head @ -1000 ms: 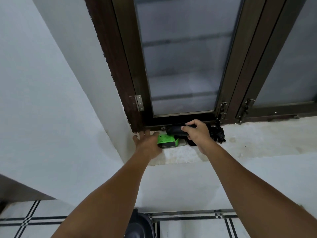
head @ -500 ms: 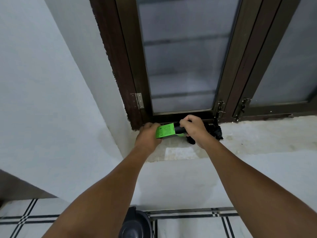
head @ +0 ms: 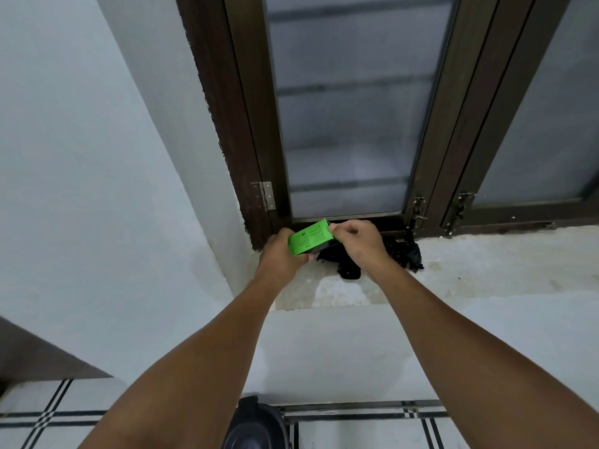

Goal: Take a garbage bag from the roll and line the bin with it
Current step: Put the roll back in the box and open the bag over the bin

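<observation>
A bright green box [head: 310, 237] of garbage bags is lifted just above the window sill [head: 470, 270], tilted with its printed face up. My left hand [head: 281, 259] grips its lower left end. My right hand [head: 358, 243] pinches the box's upper right end, where something black shows. Crumpled black bag plastic [head: 405, 254] lies on the sill behind and under my right hand. The dark bin [head: 256, 426] stands on the floor below, between my forearms, only its rim showing.
A brown-framed window [head: 350, 108] with frosted panes stands directly behind the sill. White walls close in on the left. A dark furniture edge [head: 39, 354] juts in at lower left. The floor has white tiles with black stripes [head: 356, 416].
The green box has come up off the sill and tilted, now held between both hands. My right hand shifted from the black roll to the box's end.
</observation>
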A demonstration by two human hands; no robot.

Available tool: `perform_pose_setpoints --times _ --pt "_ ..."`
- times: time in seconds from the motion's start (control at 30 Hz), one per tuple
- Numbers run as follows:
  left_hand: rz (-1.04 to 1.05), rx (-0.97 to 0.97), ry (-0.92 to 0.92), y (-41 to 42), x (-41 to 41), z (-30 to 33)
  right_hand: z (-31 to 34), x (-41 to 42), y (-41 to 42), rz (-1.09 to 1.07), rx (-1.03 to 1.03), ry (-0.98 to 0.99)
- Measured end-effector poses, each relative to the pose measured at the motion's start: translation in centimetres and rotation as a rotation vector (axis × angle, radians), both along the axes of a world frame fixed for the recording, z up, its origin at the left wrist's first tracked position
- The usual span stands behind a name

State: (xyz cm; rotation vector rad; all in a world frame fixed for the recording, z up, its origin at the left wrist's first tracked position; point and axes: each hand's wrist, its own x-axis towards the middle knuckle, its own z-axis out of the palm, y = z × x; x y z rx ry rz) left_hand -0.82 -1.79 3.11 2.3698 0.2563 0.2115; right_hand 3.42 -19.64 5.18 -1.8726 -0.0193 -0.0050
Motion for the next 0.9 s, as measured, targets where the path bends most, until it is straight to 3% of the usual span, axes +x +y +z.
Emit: perform_pose_setpoints --times 0.13,0.23,0.53,0.63,0.9 --pt "0.017 -0.064 -0.001 0.3 0.1 -0.2 0.1 0.2 0.0 0.004 0.043 0.085" --pt "0.012 -0.121 -0.003 0.4 0.0 -0.2 -0.3 0.4 -0.1 0.010 0.077 0.021" --pt "0.016 -0.117 -0.020 0.6 0.0 -0.4 -1.0 0.7 -0.2 -0.126 0.141 0.152" --pt "0.030 -0.095 -0.029 0.4 0.1 -0.3 -1.0 0.5 -0.1 -0.140 0.264 0.094" --pt "0.065 -0.033 -0.066 -0.1 0.2 -0.1 -0.8 -0.1 0.7 -0.060 0.181 -0.060"
